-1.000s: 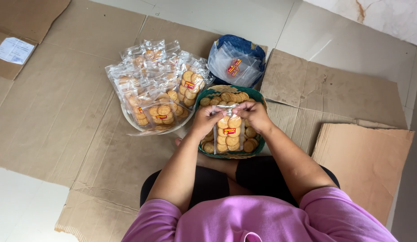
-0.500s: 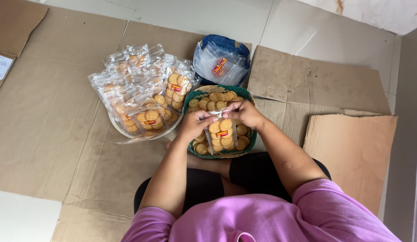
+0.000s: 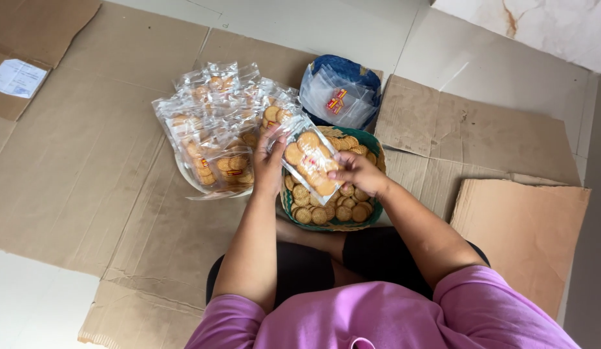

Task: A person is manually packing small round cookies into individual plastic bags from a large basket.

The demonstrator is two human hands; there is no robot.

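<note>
We hold a clear packet of round biscuits [image 3: 309, 161] tilted between both hands, the left hand [image 3: 269, 165] closed on its upper left end and the right hand [image 3: 355, 173] pinching its lower right edge with the fingers pressed together. Directly under the grip sits the green basket [image 3: 371, 216] of loose biscuits [image 3: 323, 210], resting against our crossed legs. Just left of our left hand lies a pile of filled packets [image 3: 213, 126] on a white tray, beyond the grip stands a blue bag of empty wrappers [image 3: 339, 94], and flattened cardboard [image 3: 74, 148] spreads under everything.
</note>
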